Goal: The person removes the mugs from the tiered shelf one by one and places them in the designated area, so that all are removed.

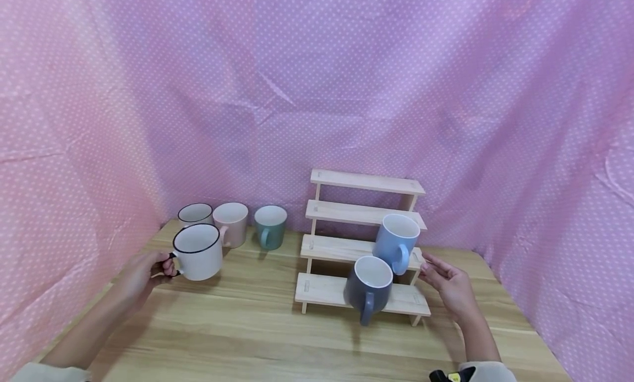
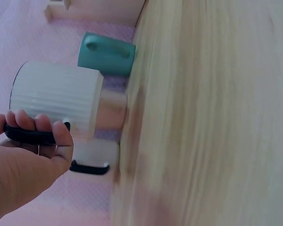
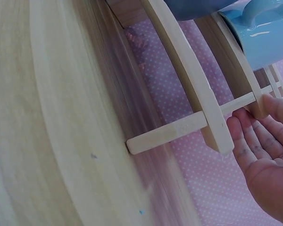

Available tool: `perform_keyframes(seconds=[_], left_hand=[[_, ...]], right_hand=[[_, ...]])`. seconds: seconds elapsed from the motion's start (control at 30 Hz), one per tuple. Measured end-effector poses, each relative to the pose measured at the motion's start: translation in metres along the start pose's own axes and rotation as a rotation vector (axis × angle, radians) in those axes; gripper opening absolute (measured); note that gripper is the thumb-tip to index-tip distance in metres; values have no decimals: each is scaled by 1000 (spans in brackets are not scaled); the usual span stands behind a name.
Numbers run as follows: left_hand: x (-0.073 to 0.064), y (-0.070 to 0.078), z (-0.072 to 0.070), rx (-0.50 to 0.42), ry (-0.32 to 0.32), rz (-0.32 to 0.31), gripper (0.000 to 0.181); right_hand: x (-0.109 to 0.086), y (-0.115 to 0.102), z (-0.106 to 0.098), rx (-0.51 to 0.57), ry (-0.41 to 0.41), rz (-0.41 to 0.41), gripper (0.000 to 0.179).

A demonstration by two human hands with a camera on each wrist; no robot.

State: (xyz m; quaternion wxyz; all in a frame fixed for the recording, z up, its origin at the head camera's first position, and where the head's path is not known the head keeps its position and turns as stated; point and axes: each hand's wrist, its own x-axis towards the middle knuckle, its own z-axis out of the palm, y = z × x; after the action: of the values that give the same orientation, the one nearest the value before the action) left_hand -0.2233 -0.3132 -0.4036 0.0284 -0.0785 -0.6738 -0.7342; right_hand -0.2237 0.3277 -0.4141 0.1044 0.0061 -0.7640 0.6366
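My left hand (image 1: 143, 274) grips the black handle of a white enamel-style mug (image 1: 199, 255) with a dark rim. The mug is held upright above the table; its ribbed side shows in the left wrist view. At the other side, my right hand (image 1: 452, 288) pinches the right end of a step on a tiered wooden stand (image 1: 342, 249), thumb on top and fingers below in the right wrist view. A light blue mug (image 1: 398, 239) stands on that step. On the lowest step sits a dark grey mug (image 1: 367, 283), its handle facing me.
Along the back left stand another white mug (image 1: 195, 212), partly hidden, a pink mug (image 1: 236, 228) and a green mug (image 1: 271, 230). The wooden table (image 1: 238, 332) is bounded by a dotted pink cloth (image 1: 238, 107) behind and at the sides.
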Motion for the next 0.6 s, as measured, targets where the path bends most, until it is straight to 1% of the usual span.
perform_keyframes(seconds=[0.1, 0.17, 0.37, 0.5, 0.57, 0.6], left_hand=[[-2, -4, -8, 8, 20, -7, 35], [-4, -7, -14, 14, 20, -13, 35], [-8, -15, -29, -6, -15, -10, 38], [-7, -24, -39, 11, -21, -10, 38], [-6, -29, -46, 5, -25, -10, 38], [-5, -32, -49, -16, -31, -11, 39]], right_hand=[[1, 0, 0, -2, -5, 3, 53], [2, 2, 0, 2, -9, -1, 54], [3, 6, 1, 49, -13, -29, 56], [3, 7, 0, 54, -10, -33, 55], [3, 8, 0, 55, -8, -32, 55], [3, 8, -1, 52, -5, -32, 55]])
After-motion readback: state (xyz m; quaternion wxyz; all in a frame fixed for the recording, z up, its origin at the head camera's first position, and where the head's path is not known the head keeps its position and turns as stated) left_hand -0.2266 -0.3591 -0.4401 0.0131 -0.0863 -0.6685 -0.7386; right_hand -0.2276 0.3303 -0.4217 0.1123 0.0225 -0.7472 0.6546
